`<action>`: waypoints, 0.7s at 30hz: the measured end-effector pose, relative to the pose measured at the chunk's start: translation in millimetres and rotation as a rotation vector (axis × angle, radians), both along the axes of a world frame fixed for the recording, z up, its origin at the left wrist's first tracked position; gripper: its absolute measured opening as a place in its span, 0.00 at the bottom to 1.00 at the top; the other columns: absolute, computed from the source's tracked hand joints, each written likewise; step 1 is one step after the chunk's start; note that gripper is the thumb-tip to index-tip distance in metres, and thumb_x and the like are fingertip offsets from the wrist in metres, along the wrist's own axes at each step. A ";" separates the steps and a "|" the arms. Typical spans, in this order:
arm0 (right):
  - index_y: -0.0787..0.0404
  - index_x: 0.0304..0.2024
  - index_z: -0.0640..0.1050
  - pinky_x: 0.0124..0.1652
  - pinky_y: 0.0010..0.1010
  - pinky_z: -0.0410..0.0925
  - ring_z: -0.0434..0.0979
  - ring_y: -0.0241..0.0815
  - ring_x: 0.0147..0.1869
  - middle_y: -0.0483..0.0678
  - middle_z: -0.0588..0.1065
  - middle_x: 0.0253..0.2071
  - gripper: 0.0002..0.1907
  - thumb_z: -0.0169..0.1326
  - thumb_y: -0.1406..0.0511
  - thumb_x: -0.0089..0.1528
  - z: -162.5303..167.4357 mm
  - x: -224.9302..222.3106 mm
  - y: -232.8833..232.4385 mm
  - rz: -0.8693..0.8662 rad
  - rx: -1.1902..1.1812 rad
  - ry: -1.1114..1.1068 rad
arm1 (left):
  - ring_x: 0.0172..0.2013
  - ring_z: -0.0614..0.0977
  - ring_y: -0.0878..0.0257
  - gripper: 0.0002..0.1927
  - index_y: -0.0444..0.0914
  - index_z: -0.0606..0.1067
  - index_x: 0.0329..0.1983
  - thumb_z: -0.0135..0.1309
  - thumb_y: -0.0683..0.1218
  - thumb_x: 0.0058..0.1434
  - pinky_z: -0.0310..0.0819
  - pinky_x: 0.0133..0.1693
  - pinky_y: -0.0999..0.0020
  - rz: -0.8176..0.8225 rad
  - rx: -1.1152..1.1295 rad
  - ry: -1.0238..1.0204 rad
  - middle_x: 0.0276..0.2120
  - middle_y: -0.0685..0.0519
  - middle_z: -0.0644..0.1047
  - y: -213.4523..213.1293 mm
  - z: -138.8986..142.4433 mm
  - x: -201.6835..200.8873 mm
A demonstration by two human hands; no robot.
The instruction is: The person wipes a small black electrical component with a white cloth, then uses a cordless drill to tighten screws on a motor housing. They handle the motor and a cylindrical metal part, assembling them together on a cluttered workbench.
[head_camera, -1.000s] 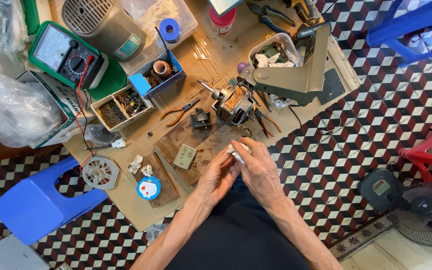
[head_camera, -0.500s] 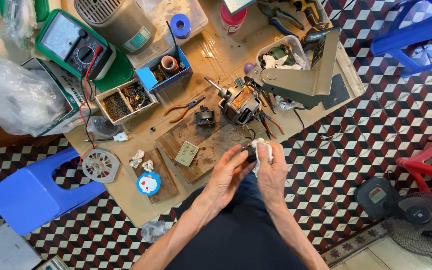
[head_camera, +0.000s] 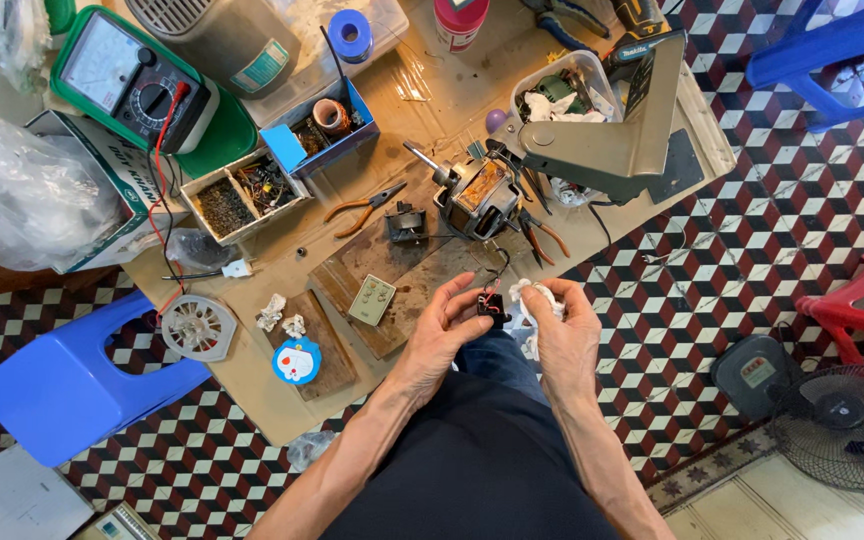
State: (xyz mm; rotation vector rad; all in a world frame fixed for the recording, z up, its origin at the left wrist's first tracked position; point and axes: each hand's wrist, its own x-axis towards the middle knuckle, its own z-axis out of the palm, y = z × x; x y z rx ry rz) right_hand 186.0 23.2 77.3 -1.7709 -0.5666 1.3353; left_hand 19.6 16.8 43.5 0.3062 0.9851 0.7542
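The left hand (head_camera: 449,330) is curled round a small black part (head_camera: 493,305) with a spot of red on it, fingers closed from the left and thumb pressing on its near side. Thin dark wires run from the part up toward the bench. The right hand (head_camera: 564,335) is closed on a crumpled white rag (head_camera: 530,300), bunched between thumb and fingertips, and the rag sits just beside the part, on its right, touching or very nearly so; which of the two I cannot tell. Both hands are held together over the person's lap, just off the near edge of the low bench (head_camera: 252,375), so the part lies between them, a little nearer the left palm.

Straight beyond the hands, in the middle of the bench, lies a small electric motor (head_camera: 477,195) with its shaft pointing toward the far left. The wires seem to lead to it. Orange-handled pliers (head_camera: 362,207) lie to its left, and a pale switch plate (head_camera: 372,300) rests on a wooden board near the near edge. Toward the far left corner stand a green multimeter (head_camera: 132,85) and a tray of small parts (head_camera: 242,195). A grey angled bracket (head_camera: 617,130) stands at the right edge. A blue stool (head_camera: 62,385) stands on the tiled floor, left of the bench.
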 end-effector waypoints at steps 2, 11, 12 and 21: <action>0.67 0.44 0.78 0.31 0.20 0.69 0.75 0.29 0.33 0.45 0.77 0.35 0.12 0.59 0.64 0.63 1.8 -3.0 0.3 0.056 -0.011 -0.053 | 0.61 0.75 0.60 0.41 0.36 0.57 0.73 0.61 0.39 0.58 0.67 0.64 0.65 -0.017 0.041 0.018 0.62 0.47 0.74 -0.1 -0.4 1.2; 0.65 0.48 0.81 0.45 0.26 0.70 0.77 0.34 0.48 0.46 0.76 0.50 0.12 0.53 0.63 0.69 -3.3 5.8 -11.9 0.565 0.189 -0.259 | 0.61 0.77 0.58 0.39 0.39 0.59 0.73 0.58 0.33 0.58 0.72 0.63 0.65 -0.079 0.256 0.209 0.63 0.44 0.73 -4.2 -7.5 2.1; 0.65 0.47 0.81 0.44 0.27 0.70 0.76 0.35 0.46 0.46 0.76 0.48 0.12 0.54 0.63 0.67 -4.4 7.2 -11.9 0.556 0.132 -0.275 | 0.61 0.77 0.58 0.39 0.40 0.60 0.72 0.58 0.33 0.58 0.72 0.62 0.65 -0.089 0.263 0.227 0.63 0.44 0.73 -3.7 -6.7 2.6; 0.64 0.46 0.80 0.39 0.29 0.70 0.77 0.37 0.41 0.46 0.77 0.41 0.14 0.59 0.63 0.61 -1.6 1.7 5.1 0.453 -0.111 -0.353 | 0.60 0.79 0.57 0.38 0.43 0.61 0.71 0.59 0.35 0.58 0.76 0.61 0.64 -0.204 0.309 0.338 0.62 0.45 0.74 1.9 9.0 -0.5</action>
